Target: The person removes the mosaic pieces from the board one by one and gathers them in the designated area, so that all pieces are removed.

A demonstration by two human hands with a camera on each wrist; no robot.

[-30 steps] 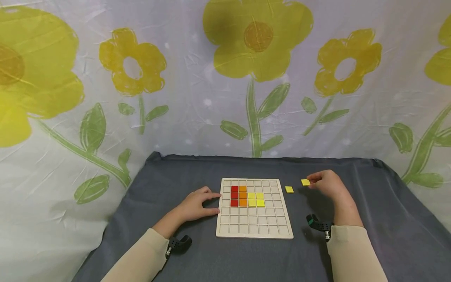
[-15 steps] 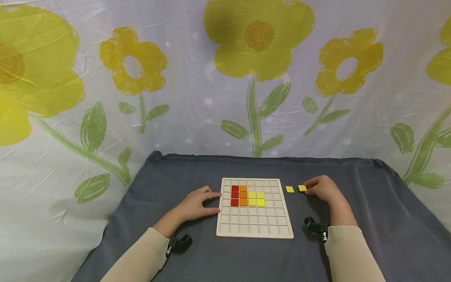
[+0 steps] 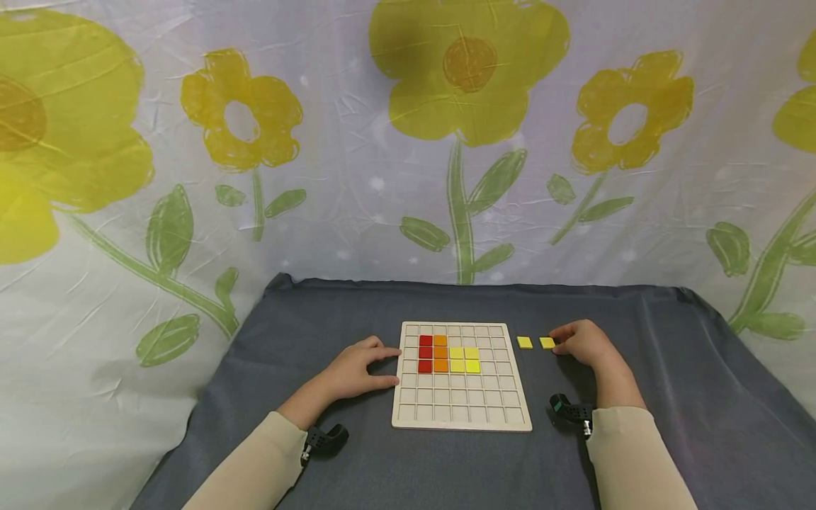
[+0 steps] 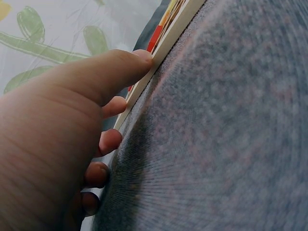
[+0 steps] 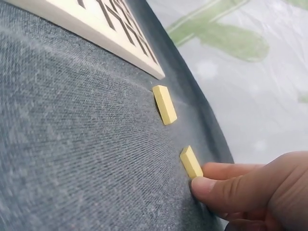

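Observation:
A light wooden grid board (image 3: 459, 397) lies on the dark cloth. A column of red tiles (image 3: 425, 353), a column of orange tiles (image 3: 440, 353) and a block of yellow tiles (image 3: 464, 360) sit in its cells. My left hand (image 3: 353, 368) touches the board's left edge with thumb and forefinger fairly straight and apart; the left wrist view shows the thumb (image 4: 115, 70) against the rim. To the board's right, my right hand (image 3: 589, 347) pinches a yellow tile (image 5: 191, 162) by its right end, down at the cloth. Another yellow tile (image 3: 524, 343) lies loose between that tile and the board.
Dark grey cloth (image 3: 357, 467) covers the table. Behind it hangs a pale curtain (image 3: 344, 177) printed with large yellow flowers. Black wrist mounts (image 3: 326, 440) stick out from both cuffs.
My right hand has brought the yellow tile down and slightly left onto the cloth, beside the other loose tile. It barely moves in the last half second. The left hand stays in place.

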